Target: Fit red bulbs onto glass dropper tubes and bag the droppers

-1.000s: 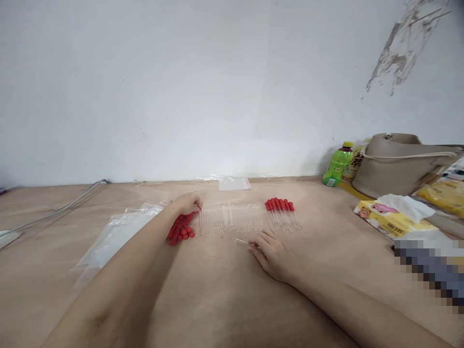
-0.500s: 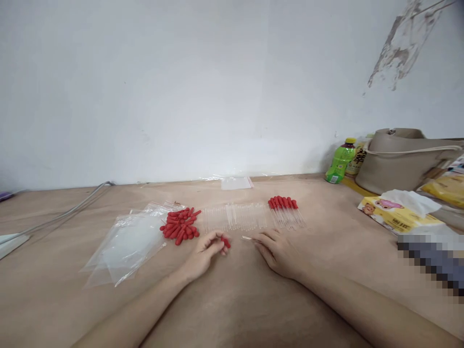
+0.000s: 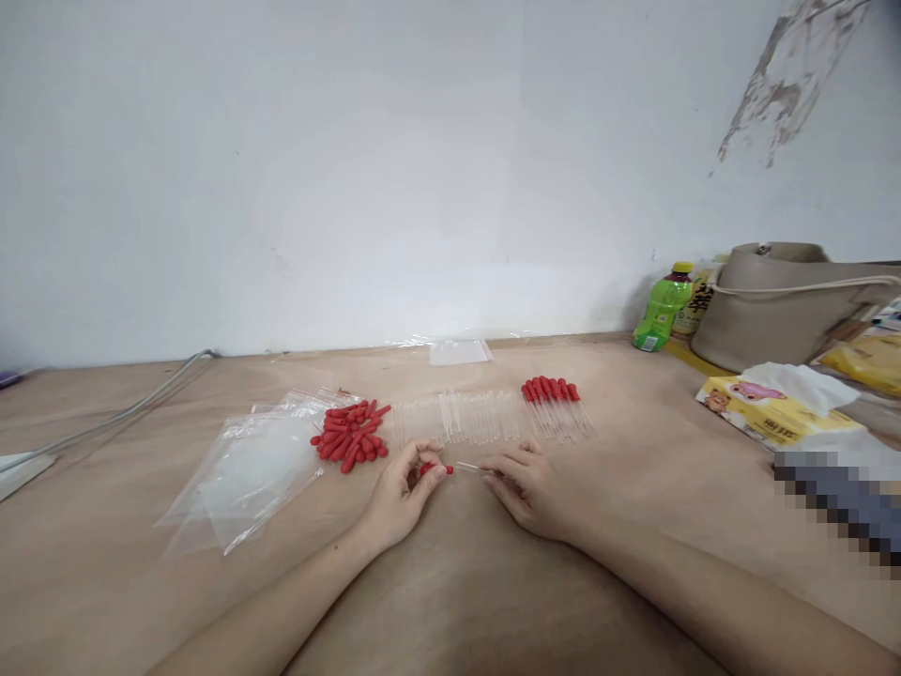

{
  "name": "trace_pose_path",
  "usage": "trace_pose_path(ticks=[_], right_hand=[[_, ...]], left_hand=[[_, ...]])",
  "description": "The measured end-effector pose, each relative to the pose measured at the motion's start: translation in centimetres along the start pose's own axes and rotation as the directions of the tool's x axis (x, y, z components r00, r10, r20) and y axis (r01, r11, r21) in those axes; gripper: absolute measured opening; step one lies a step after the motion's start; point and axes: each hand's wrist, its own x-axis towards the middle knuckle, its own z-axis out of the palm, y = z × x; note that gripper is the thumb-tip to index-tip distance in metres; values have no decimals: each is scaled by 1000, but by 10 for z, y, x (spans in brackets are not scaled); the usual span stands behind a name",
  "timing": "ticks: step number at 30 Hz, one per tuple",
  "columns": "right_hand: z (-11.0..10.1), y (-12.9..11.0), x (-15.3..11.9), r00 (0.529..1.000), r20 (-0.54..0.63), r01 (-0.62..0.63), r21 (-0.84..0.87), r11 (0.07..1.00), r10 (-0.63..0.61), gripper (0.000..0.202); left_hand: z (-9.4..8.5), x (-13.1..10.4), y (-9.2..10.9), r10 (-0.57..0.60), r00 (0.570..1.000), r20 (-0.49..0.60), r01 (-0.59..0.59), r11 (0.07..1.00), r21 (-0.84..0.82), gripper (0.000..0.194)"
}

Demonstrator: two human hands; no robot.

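Observation:
Between the thumb and fingers of my left hand (image 3: 400,498) is a red rubber dropper bulb (image 3: 449,469), its open end facing right. My right hand (image 3: 529,493) pinches a thin clear dropper tube (image 3: 465,467) whose end points left at the bulb, a small gap apart. Behind my hands lies a row of clear tubes (image 3: 485,418). Left of that row is a pile of loose red bulbs (image 3: 350,437). On its right, several droppers with red bulbs fitted (image 3: 556,404) lie side by side.
Clear zip bags (image 3: 246,479) lie at the left, beyond them a grey cable (image 3: 155,390). Another small bag (image 3: 459,352) rests by the wall. To the right stand a green bottle (image 3: 662,310), a beige handbag (image 3: 767,310) and a yellow tissue pack (image 3: 774,413).
My left hand has turned the red bulb from slanting to nearly level, with its end toward the tube. My right hand has moved slightly left, bringing the tube closer to the bulb.

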Motion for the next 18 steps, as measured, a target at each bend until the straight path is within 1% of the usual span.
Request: trace_pose_path(ticks=[4,8,10,14,18], right_hand=[[-3,-4,1,1000,-1,12,7,1000,-12,18],[-3,-6,1,1000,13,15,19,1000,-15,19],[-3,-6,1,1000,17,12,22,1000,-12,20],[-2,-4,1,999,48,19,48,999,-22,21],[-7,-2,4,992,127,10,89,996,-22,21]], left_hand=[[-1,1,1,-19,1000,-5,19,1000,-8,20],[2,1,0,-61,997,55,63,998,-21,19],[2,0,-1,-57,995,82,58,998,-16,20],[2,-2,-2,-24,994,105,16,997,82,18],[0,-4,1,-19,989,145,-4,987,161,21]])
